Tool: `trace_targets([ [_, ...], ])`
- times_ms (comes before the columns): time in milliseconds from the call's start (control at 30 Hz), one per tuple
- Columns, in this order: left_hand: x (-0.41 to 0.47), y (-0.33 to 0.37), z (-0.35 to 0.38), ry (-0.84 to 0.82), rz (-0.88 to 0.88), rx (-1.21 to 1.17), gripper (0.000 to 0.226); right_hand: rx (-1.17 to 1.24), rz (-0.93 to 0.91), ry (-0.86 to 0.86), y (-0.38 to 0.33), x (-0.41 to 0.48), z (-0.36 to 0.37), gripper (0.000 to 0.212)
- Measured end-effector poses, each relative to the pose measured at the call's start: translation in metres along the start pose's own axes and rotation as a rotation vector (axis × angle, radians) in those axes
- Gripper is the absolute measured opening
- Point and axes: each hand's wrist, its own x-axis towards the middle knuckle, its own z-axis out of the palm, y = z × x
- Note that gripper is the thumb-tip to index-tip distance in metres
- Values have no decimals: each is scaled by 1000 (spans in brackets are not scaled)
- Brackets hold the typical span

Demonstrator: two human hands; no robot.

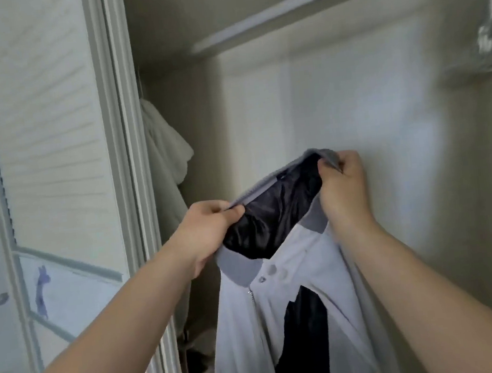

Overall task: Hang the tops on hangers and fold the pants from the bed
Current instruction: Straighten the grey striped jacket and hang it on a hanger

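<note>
Soft, dim daylight fills the closet, its corner shadowed; the frame is motion-blurred, worst at top right.

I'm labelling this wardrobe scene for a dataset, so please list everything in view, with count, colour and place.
jacket: one, pale grey with dark lining, held up before the wardrobe
white garment: one, white, hanging inside the wardrobe at left
bar: one, white, across the wardrobe top
louvred door: one, white, far left
shiny object: one, silvery, top right, too blurred to name
left hand: one, pinches the jacket's neck, left side
right hand: one, grips the jacket's neck, right end
</note>
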Motion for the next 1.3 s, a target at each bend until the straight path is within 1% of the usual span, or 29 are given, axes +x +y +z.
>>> trace_targets([
  [100,45,16,-2,14,154,252,29,-104,-73,-4,-22,46,21,10],
  [200,81,42,0,118,278,445,28,-172,-125,-4,-48,88,38,26],
  [233,90,53,1,159,314,488,28,-194,-146,-11,-56,101,42,28],
  [267,99,65,1,198,346,525,28,-228,-162,-23,-64,113,45,26],
  [367,125,108,9,264,425,596,30,-370,-171,-78,-85,149,45,7],
  [433,140,137,16,251,427,517,29,-535,-188,-115,-103,174,38,11],
  [500,149,165,24,211,385,342,27,-696,-137,-177,-127,193,24,18],
  [533,153,180,30,195,364,254,25,-797,-100,-222,-138,200,15,17],
  [600,158,208,42,176,352,116,23,-1122,-108,-251,-161,210,-3,14],
  [667,162,233,57,167,369,73,19,-1416,-247,-157,-183,214,-19,21],
  [700,162,242,65,163,393,87,19,-1515,-319,-97,-194,214,-26,20],
  [767,162,253,84,159,460,159,19,-1734,-440,18,-212,211,-43,16],
  [800,164,257,93,165,495,198,20,-1845,-463,76,-218,211,-52,19],
  [833,168,259,102,174,524,224,22,-1954,-445,129,-222,213,-60,25],
  [900,173,263,115,202,553,260,23,-2123,-314,184,-226,215,-74,33],
  [933,175,264,119,221,558,283,23,-2163,-252,191,-224,217,-79,35],
  [1000,179,264,125,232,556,310,19,-2178,-226,205,-221,220,-86,36],
  [1100,181,260,132,197,545,335,13,-2142,-306,249,-218,226,-91,37],
  [1300,187,249,133,203,569,378,23,-2061,-404,288,-216,237,-100,34],
])
